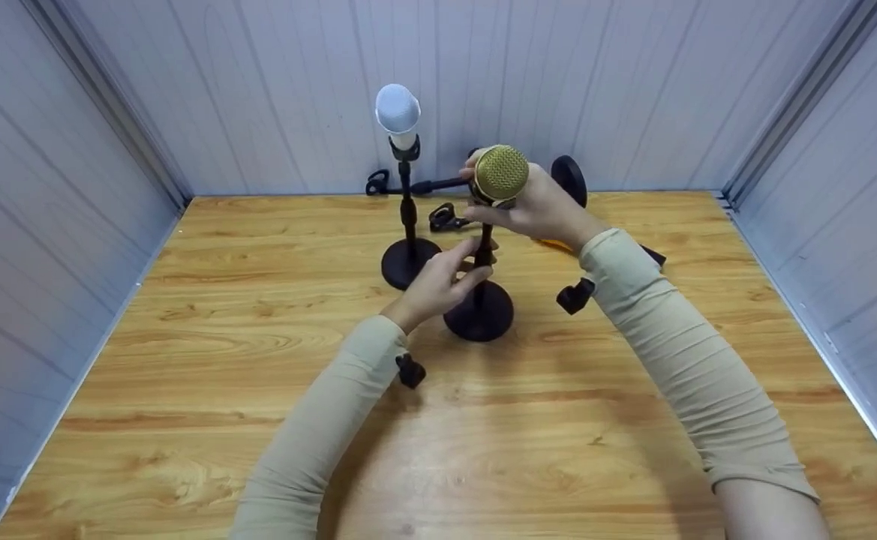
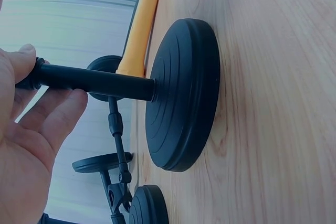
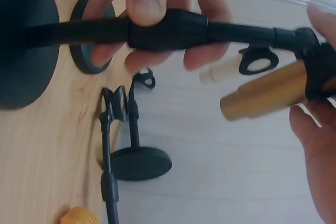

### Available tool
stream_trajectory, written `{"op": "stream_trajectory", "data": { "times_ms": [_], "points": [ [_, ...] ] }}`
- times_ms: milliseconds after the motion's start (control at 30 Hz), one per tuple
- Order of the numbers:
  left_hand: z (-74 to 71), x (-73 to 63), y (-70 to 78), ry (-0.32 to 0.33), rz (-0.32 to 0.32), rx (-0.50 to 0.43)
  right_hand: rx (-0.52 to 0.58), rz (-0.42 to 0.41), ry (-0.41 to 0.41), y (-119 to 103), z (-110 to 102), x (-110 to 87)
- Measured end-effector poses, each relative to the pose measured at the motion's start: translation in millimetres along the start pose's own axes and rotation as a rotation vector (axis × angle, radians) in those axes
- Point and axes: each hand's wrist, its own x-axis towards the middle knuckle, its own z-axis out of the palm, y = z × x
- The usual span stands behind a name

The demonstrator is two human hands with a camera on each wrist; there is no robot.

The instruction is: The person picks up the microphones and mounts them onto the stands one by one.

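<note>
A gold microphone (image 1: 503,174) with a mesh head sits at the top of a black desk microphone stand (image 1: 479,319), whose round base rests on the table. My right hand (image 1: 543,206) grips the microphone near its clip (image 3: 317,72), the fingers curled about it. Lower down, my left hand (image 1: 442,281) holds the stand's pole around its thicker collar (image 3: 168,30), thumb on one side and fingers on the other. To the left, a white microphone (image 1: 398,112) stands upright in a second black stand (image 1: 408,262).
Along the back wall (image 1: 288,97) lies another black stand (image 1: 438,185), its round base (image 1: 570,178) on edge. A loose black clip end (image 1: 446,217) lies before it. Behind my right wrist is a yellow tube-shaped thing (image 2: 142,30). Panel walls enclose the wooden table (image 1: 258,375).
</note>
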Motion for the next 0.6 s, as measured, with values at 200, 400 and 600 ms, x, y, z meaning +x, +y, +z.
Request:
{"op": "stream_trajectory", "data": {
  "times_ms": [200, 400, 600],
  "points": [
    [-1.3, -1.4, 0.8, -0.008, -0.044, 0.01, 0.058, -0.01, 0.018, 12.3, -15.6, -20.0],
    [-1.3, -2.2, 1.2, 0.006, -0.055, -0.02, 0.044, 0.087, -0.027, 54.6, -27.4, -49.3],
    [-0.6, -1.1, -0.8, 0.029, -0.032, -0.025, -0.065, 0.214, -0.22, 88.1, -27.9, -72.9]
  ]
}}
